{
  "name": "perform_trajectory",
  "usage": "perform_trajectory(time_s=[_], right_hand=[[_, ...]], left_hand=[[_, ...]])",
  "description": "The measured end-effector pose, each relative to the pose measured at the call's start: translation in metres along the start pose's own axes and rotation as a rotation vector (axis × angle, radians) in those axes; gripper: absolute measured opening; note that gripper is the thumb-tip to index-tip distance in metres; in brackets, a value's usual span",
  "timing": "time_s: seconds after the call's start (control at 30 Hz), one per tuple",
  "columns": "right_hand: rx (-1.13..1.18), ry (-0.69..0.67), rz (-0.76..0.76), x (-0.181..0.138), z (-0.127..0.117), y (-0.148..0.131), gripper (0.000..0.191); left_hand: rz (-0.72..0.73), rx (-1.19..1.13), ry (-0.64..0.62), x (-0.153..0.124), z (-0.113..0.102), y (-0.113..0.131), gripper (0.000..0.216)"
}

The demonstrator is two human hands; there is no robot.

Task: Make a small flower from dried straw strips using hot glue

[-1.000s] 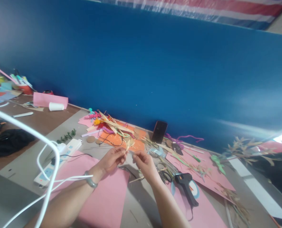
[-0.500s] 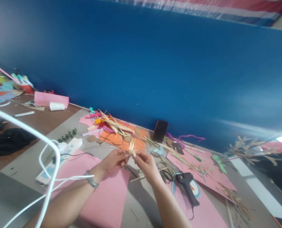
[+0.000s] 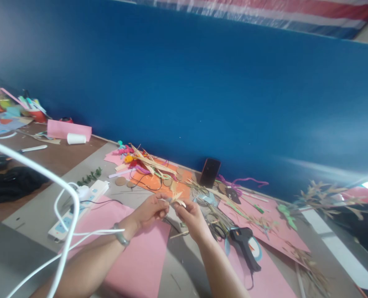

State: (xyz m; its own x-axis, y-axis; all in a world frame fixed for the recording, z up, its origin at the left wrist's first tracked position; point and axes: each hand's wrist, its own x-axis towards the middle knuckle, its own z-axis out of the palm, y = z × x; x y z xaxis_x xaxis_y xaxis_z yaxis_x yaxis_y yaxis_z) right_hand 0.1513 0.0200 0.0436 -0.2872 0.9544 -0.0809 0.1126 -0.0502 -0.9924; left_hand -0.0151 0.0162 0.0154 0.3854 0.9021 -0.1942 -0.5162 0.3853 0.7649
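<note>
My left hand [image 3: 149, 210] and my right hand [image 3: 192, 218] are raised together over the table, both pinching a small piece made of pale dried leaf strips [image 3: 177, 197]. The fingers of each hand are closed on its base, and the strips fan out above the fingertips. A bracelet sits on my left wrist. Below the hands lies a pink paper sheet [image 3: 134, 252]. A black glue gun [image 3: 246, 248] rests on the table just right of my right forearm.
A white power strip [image 3: 78, 205] with white cables lies at left. An orange sheet [image 3: 159, 182] carries leaf strips and pipe cleaners. A dark phone [image 3: 209, 172] leans on the blue wall. Scissors, more pink paper and dried sprigs [image 3: 323, 194] lie to the right.
My hands have come closer together on the leaf piece and turned it, so the strips now spread out more toward the right. The view shifted slightly.
</note>
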Motion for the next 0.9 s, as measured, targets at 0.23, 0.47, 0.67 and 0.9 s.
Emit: perform_trajectory(time_s=[0.23,0.47,0.67,0.9], right_hand=[[0.003,-0.002,0.01,0.002,-0.001,0.004,0.032],[-0.068,0.05,-0.002,0.0,0.001,-0.003,0.028],[-0.034,0.072,-0.015,-0.002,0.005,-0.008,0.029],[-0.045,0.078,-0.011,0.006,0.001,0.003,0.039]], left_hand=[[0.014,-0.105,0.038,0.002,0.001,-0.005,0.033],[-0.062,-0.21,0.049,0.001,0.005,-0.007,0.027],[-0.058,-0.151,0.014,0.003,0.003,-0.013,0.024],[0.05,0.003,0.018,0.002,0.0,-0.01,0.027]])
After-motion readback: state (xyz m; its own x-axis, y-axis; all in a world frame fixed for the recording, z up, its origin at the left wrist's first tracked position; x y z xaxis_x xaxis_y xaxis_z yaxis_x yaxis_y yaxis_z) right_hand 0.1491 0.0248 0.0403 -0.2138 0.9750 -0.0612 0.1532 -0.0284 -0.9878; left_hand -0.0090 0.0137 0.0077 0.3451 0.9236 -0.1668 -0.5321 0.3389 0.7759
